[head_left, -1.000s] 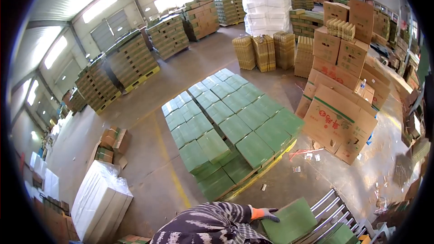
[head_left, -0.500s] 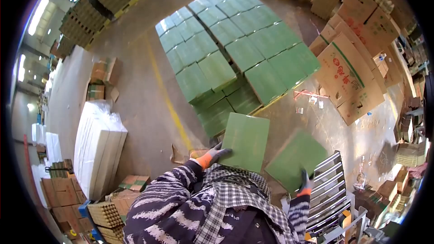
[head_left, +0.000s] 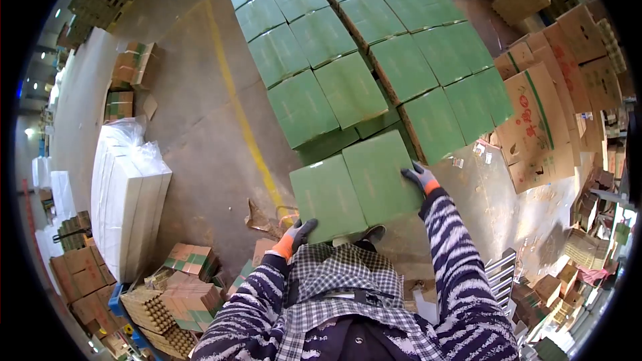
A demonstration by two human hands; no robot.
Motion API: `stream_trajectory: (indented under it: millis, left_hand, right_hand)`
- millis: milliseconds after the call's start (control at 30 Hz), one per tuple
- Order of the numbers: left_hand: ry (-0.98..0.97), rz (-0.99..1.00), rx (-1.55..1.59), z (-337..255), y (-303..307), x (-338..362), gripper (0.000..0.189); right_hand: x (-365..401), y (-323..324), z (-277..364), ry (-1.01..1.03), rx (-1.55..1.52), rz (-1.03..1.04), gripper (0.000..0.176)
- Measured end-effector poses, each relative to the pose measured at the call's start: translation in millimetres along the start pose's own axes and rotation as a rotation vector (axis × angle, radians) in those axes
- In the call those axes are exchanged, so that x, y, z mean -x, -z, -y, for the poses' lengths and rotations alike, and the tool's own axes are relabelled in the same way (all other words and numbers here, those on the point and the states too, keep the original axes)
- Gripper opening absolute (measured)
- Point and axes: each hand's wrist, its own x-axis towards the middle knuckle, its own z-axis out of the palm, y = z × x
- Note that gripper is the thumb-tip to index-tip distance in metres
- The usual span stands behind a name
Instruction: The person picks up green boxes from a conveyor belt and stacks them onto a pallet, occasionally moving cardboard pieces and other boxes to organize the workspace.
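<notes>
Two green cardboard boxes sit side by side in front of my body, pressed together between my gloved hands. My left hand point(head_left: 294, 236) grips the near left corner of the left green box point(head_left: 326, 197). Against the outer side of the right green box point(head_left: 380, 175) is my right hand point(head_left: 422, 177), its thumb towards the top. Just beyond them stands a large stack of green boxes point(head_left: 328, 97) in rows, with a lower layer showing at its near end. The boxes' undersides are hidden.
White foam sheets point(head_left: 130, 194) in plastic stand at the left. Flattened brown cartons point(head_left: 535, 127) lean at the right. A roller conveyor point(head_left: 500, 277) is beside my right arm. Egg trays point(head_left: 150, 311) and bundled cartons point(head_left: 190, 297) are at lower left. A yellow line point(head_left: 234, 100) crosses the floor.
My right hand has brought the second box from beside the conveyor up against the first. Both boxes are now together, nearer the stack's front end, and my view has turned.
</notes>
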Motion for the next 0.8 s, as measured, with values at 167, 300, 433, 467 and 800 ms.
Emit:
stream_trajectory:
  millis: [167, 300, 433, 467, 800]
  left_hand:
    - [-0.115, -0.084, 0.149, -14, 13, -106, 0.054]
    - [-0.235, -0.083, 0.283, 23, 25, -169, 0.059]
    - [-0.105, -0.063, 0.553, 21, 44, -156, 0.069]
    - [-0.11, -0.062, 0.654, 20, 53, -159, 0.071]
    - [-0.072, -0.048, 0.017, 16, 55, -200, 0.071]
  right_hand:
    - [-119, -16, -15, 0.019, 0.684, -0.273, 0.071]
    - [-101, -46, -25, 0.193, 0.726, -0.542, 0.072]
    - [-47, -77, -29, 0.483, 0.657, -0.859, 0.057]
    - [-35, -83, -43, 0.45, 0.484, -0.973, 0.054]
    - [-51, -101, -145, 0.105, -1.391, -0.333, 0.056]
